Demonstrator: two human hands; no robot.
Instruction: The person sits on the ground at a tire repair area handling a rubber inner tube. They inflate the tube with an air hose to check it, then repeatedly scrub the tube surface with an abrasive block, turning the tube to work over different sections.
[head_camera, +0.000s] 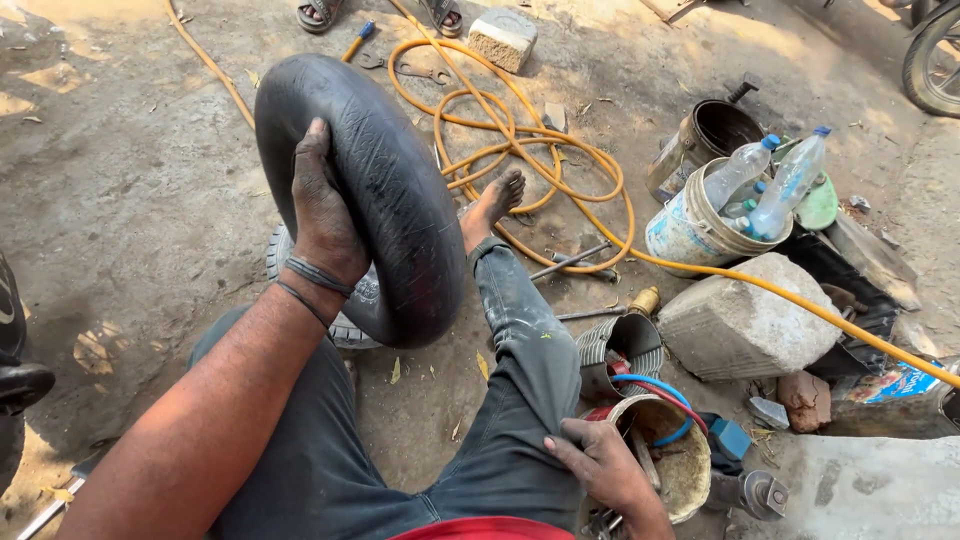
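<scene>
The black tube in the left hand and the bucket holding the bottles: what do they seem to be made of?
Black tube: likely rubber, matte and dusty, with fine scuff lines, held upright by the left hand.
Bucket: probably plastic, pale and stained.
Bottles: clear plastic, blue caps.

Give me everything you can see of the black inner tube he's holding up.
The inner tube is a fat, inflated black rubber ring, matt, dusty and finely scuffed. It stands upright on edge, seen nearly edge-on, so its hole is hidden. The left hand grips its near side, fingers spread over the rubber. Its lower part hides part of a tyre lying flat on the ground. No valve shows.
</scene>
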